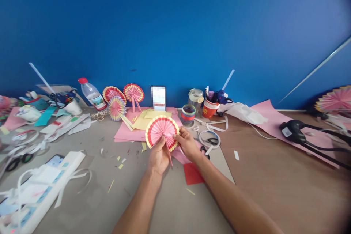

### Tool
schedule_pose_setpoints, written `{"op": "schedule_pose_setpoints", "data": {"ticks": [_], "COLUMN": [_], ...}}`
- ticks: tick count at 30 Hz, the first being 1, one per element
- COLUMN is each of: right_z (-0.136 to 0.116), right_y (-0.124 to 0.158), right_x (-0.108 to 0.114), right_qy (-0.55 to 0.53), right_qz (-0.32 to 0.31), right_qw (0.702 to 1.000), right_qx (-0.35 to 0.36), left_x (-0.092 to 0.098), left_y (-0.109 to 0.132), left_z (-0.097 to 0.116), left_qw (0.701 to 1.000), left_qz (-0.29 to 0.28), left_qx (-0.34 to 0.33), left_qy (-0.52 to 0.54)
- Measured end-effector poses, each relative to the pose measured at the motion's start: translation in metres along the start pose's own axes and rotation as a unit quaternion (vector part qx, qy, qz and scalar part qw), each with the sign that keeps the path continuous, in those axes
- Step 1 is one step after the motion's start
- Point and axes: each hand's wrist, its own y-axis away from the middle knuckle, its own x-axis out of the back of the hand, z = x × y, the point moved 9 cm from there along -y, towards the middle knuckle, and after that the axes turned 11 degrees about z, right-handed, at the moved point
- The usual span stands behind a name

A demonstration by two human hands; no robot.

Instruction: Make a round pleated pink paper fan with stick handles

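A round pleated paper fan (163,126), pink with a red band and a yellow edge, is held up above the table between my two hands. My left hand (159,156) grips it from below, its thumb pressed near the fan's centre. On the right rim, my right hand (188,142) pinches the pleats between thumb and fingers. A narrow pink strip hangs down beside my left hand. Behind the fan lie yellow paper (141,123) and pink paper sheets (123,133). A red paper piece (193,174) lies under my right forearm.
Finished-looking fans (133,93) lean at the blue wall beside a bottle (93,97). Right of centre stand a tape-filled jar (188,115) and a red cup (210,108) of tools. A power strip (46,186) lies left; a black device (292,131) rests right. Paper scraps dot the table.
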Motion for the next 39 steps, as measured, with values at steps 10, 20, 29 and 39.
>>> {"op": "schedule_pose_setpoints", "data": {"ticks": [10,20,29,39], "right_z": [-0.002,-0.033,-0.017,-0.006], "right_y": [0.001,-0.009,0.003,0.005], "right_x": [0.001,0.025,0.0,0.004], "right_qy": [0.034,0.076,0.016,0.05], "right_qz": [0.012,0.048,-0.061,0.014], "right_qw": [0.999,0.994,0.997,0.996], "right_qx": [0.012,0.068,-0.035,-0.071], "left_x": [0.007,-0.002,0.009,0.011], "left_y": [-0.005,0.001,-0.008,-0.004], "left_z": [0.004,0.023,0.014,0.015], "left_qw": [0.999,0.995,0.988,0.978], "left_qz": [0.041,-0.057,0.005,0.044], "left_qx": [-0.033,-0.061,-0.08,-0.11], "left_qy": [-0.005,-0.051,-0.133,-0.172]}}
